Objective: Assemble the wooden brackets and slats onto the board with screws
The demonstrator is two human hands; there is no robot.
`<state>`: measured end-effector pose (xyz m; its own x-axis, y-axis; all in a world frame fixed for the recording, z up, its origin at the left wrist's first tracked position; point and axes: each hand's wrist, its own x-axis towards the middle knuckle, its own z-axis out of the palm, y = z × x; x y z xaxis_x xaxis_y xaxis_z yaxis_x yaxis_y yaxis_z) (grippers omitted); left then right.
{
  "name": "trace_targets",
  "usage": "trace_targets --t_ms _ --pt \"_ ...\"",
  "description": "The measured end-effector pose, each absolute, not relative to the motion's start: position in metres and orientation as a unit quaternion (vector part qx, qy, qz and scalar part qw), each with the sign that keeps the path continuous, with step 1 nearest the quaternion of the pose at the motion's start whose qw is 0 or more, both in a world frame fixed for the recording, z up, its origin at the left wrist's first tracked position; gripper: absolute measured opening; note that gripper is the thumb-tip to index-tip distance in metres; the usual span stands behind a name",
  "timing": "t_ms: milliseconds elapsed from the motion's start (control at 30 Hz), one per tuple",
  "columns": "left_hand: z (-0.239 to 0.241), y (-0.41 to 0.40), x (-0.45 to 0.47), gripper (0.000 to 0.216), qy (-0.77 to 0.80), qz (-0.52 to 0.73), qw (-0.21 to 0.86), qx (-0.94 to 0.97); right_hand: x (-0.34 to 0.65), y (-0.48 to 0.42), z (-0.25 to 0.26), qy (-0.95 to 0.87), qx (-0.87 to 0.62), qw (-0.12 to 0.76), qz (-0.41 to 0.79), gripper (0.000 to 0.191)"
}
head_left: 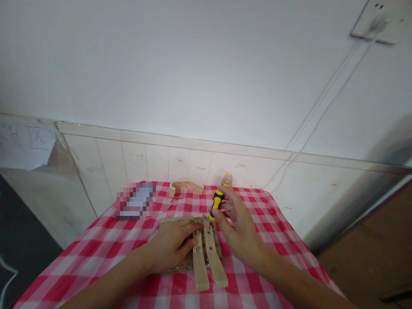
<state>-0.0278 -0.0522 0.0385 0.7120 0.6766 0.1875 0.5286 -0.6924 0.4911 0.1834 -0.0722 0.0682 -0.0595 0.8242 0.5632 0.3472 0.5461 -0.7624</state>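
Two pale wooden pieces with dark screws lie side by side, the left wooden piece [200, 270] and the right wooden piece [216, 268]. Under them is a flat brown piece [180, 267], partly covered. My left hand [172, 242] rests on the brown piece, fingers stretched against the left wooden piece. In my right hand [240, 219] is a yellow and black screwdriver [217, 199], held nearly upright with fingers closed round its handle. Its tip is at the upper part of the right wooden piece; whether it sits in a screw I cannot tell.
A curved wooden piece [189, 187] lies at the table's far edge, with a few thin dark items [174, 200] before it. Behind my right hand stands a clear and yellow container [227, 179]. A blurred-out flat device [137, 201] is far left. The wall [206, 163] borders the checked tablecloth [109, 249].
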Motion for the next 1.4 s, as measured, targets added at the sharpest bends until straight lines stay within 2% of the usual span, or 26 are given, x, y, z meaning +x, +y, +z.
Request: trace_targets --t_ms 400,633,967,1167,1400 --pt "0.032 -0.049 -0.028 0.02 0.334 0.196 0.205 0.899 0.159 -0.065 0.02 -0.671 -0.398 0.595 0.194 0.045" --pt "0.027 -0.048 -0.026 0.018 0.353 0.198 0.186 0.895 0.161 -0.063 0.007 -0.681 -0.396 0.59 0.178 0.042" --pt "0.028 -0.047 -0.026 0.019 0.348 0.207 0.193 0.894 0.167 -0.069 0.019 -0.726 -0.379 0.544 0.185 0.037" --pt "0.026 -0.046 -0.026 0.021 0.366 0.195 0.185 0.891 0.169 -0.067 0.035 -0.751 -0.347 0.51 0.235 0.032" --pt "0.026 -0.045 -0.026 0.026 0.362 0.198 0.179 0.893 0.168 -0.061 0.034 -0.714 -0.381 0.551 0.205 0.038"
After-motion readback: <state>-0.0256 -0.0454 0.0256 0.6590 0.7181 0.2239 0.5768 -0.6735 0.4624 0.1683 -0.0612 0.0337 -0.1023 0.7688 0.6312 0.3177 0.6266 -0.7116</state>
